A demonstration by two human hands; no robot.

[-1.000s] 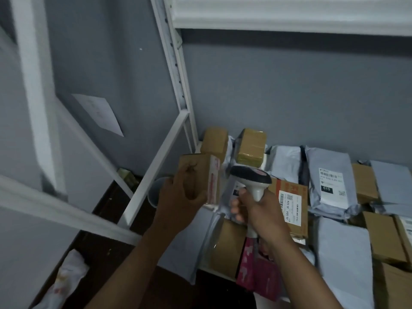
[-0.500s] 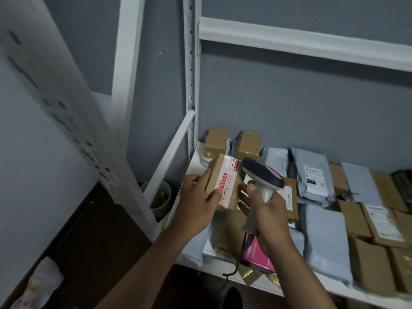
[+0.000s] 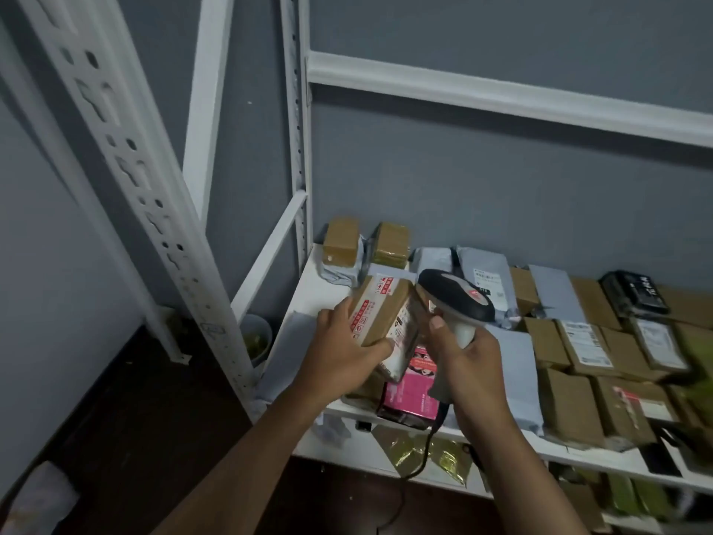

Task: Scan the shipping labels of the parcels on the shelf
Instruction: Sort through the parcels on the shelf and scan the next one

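Brown cardboard parcel (image 3: pixel 380 312) with red-printed tape gripped in left hand (image 3: pixel 343 351) above near-left corner of white shelf (image 3: pixel 308 291), right hand (image 3: pixel 468 355) wrapped round handle of scanner (image 3: pixel 457 299), whose head sits just right of parcel.

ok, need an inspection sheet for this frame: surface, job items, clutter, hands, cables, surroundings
Surface: white shelf, bare only at its left end.
Job items: small cardboard box with red-printed tape, lifted off the shelf; barcode scanner right beside it, head tilted toward the box.
Clutter: cardboard boxes, grey mailer bags, a pink package at the front edge.
Hands: left hand grips the box; right hand grips the scanner handle.
Cables: black scanner cord hangs below the shelf edge.
Surroundings: grey wall, white perforated rack posts, dark floor, a bowl beside the rack.
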